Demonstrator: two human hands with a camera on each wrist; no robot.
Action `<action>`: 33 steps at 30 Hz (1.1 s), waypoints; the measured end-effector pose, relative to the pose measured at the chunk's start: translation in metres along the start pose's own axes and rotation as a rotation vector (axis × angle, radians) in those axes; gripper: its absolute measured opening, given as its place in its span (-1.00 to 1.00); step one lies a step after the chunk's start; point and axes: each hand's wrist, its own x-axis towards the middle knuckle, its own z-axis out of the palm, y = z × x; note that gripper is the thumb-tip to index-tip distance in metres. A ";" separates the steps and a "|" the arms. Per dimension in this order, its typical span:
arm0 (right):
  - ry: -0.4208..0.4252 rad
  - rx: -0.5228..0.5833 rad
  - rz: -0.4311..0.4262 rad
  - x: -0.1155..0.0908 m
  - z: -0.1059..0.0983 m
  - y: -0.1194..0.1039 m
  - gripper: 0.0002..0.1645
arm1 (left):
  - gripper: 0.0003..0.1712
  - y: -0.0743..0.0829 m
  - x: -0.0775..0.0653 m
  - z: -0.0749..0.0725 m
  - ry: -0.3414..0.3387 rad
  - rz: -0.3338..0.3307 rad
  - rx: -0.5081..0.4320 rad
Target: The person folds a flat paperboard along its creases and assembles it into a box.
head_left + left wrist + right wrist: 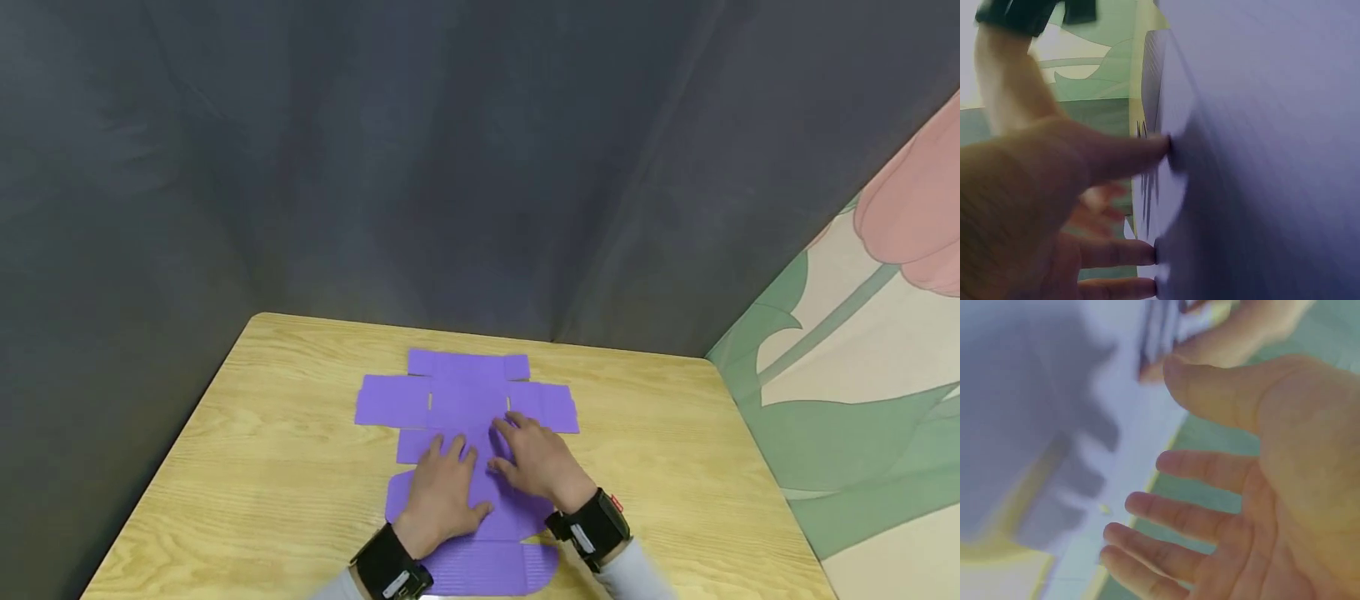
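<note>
An unfolded purple cardboard box point(468, 396) lies flat on the wooden table, its side flaps spread left and right. My left hand point(442, 493) rests on its lower middle panel, fingers spread; in the left wrist view the thumb point(1129, 153) and fingertips touch the purple surface. Over the panel's right part is my right hand point(542, 460), fingers extended. The right wrist view shows this hand point(1285, 481) held a little above the cardboard, palm bare and fingers apart, with shadows cast on the purple sheet point(1016, 412). Both hands cover parts of the middle panels.
The light wooden table point(285, 467) extends around the cardboard on both sides. A dark curtain point(450, 167) hangs behind it and along the left. At the right is a cloth with a tulip pattern point(862, 417). Each wrist wears a black strapped device point(596, 527).
</note>
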 end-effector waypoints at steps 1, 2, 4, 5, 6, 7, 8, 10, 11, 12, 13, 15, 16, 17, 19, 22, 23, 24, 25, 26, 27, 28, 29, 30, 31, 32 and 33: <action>0.009 0.003 -0.022 0.007 -0.005 0.002 -0.25 | 0.04 0.003 0.000 0.000 -0.010 -0.017 0.002; 0.014 0.008 -0.047 0.015 -0.010 0.004 -0.25 | 0.09 0.006 -0.001 0.000 -0.025 -0.037 0.005; 0.019 0.009 -0.097 0.030 -0.016 0.006 -0.23 | 0.18 0.012 -0.002 0.001 -0.052 -0.071 0.010; 0.015 0.007 -0.113 0.038 -0.019 0.006 -0.21 | 0.21 0.015 -0.002 0.000 -0.065 -0.083 0.010; 0.006 -0.001 -0.122 0.045 -0.021 0.007 -0.18 | 0.23 0.017 -0.002 0.000 -0.079 -0.092 0.008; -0.004 -0.010 -0.124 0.053 -0.023 0.008 -0.15 | 0.25 0.020 -0.002 -0.001 -0.091 -0.098 0.005; -0.016 -0.015 -0.122 0.060 -0.024 0.009 -0.13 | 0.27 0.022 -0.001 -0.001 -0.104 -0.104 0.000; -0.044 -0.023 -0.102 0.072 -0.027 0.014 -0.08 | 0.27 0.027 0.003 -0.002 -0.111 -0.101 -0.014; -0.059 -0.022 -0.088 0.077 -0.029 0.018 -0.06 | 0.27 0.029 0.005 -0.002 -0.106 -0.096 -0.018; -0.071 -0.017 -0.077 0.082 -0.029 0.022 -0.04 | 0.25 0.032 0.008 -0.002 -0.100 -0.091 -0.020; -0.085 -0.003 -0.061 0.086 -0.030 0.026 -0.03 | 0.25 0.034 0.010 -0.001 -0.091 -0.086 -0.005; -0.100 0.021 -0.038 0.092 -0.028 0.037 -0.01 | 0.24 0.040 0.012 0.000 -0.079 -0.074 0.022; -0.098 0.028 -0.027 0.095 -0.025 0.043 0.00 | 0.23 0.043 0.012 0.001 -0.067 -0.066 0.038; -0.092 0.035 -0.020 0.096 -0.021 0.049 0.00 | 0.24 0.046 0.010 0.002 -0.055 -0.059 0.052; -0.083 0.045 -0.006 0.095 -0.013 0.059 0.00 | 0.23 0.052 0.007 0.003 -0.036 -0.047 0.079; -0.062 0.046 0.007 0.093 -0.003 0.071 -0.03 | 0.22 0.058 0.002 0.006 0.000 -0.028 0.085; -0.061 0.048 0.013 0.093 0.000 0.073 -0.04 | 0.22 0.059 0.001 0.006 0.004 -0.025 0.083; -0.057 0.046 0.020 0.093 0.002 0.075 -0.04 | 0.22 0.060 0.001 0.006 0.004 -0.022 0.086; -0.053 0.047 0.026 0.093 0.003 0.077 -0.04 | 0.22 0.061 0.001 0.007 0.004 -0.020 0.087; -0.047 0.049 0.025 0.094 0.003 0.079 -0.04 | 0.22 0.061 0.001 0.007 0.004 -0.019 0.088; -0.043 0.045 0.025 0.096 0.004 0.080 -0.04 | 0.22 0.061 0.001 0.007 0.002 -0.019 0.087; -0.033 0.047 0.021 0.097 0.003 0.081 -0.05 | 0.22 0.061 0.002 0.007 0.003 -0.021 0.088; -0.024 0.049 0.017 0.099 0.002 0.082 -0.06 | 0.22 0.061 0.002 0.006 0.002 -0.022 0.091; -0.019 0.051 0.011 0.102 0.001 0.084 -0.09 | 0.22 0.061 0.003 0.006 0.006 -0.022 0.093; -0.017 0.053 0.003 0.105 0.000 0.087 -0.12 | 0.21 0.060 0.004 0.005 0.012 -0.023 0.090; -0.019 0.063 -0.002 0.108 -0.002 0.090 -0.17 | 0.21 0.060 0.006 0.004 0.016 -0.023 0.089; -0.021 0.073 -0.008 0.112 -0.005 0.093 -0.24 | 0.20 0.060 0.007 0.003 0.020 -0.025 0.085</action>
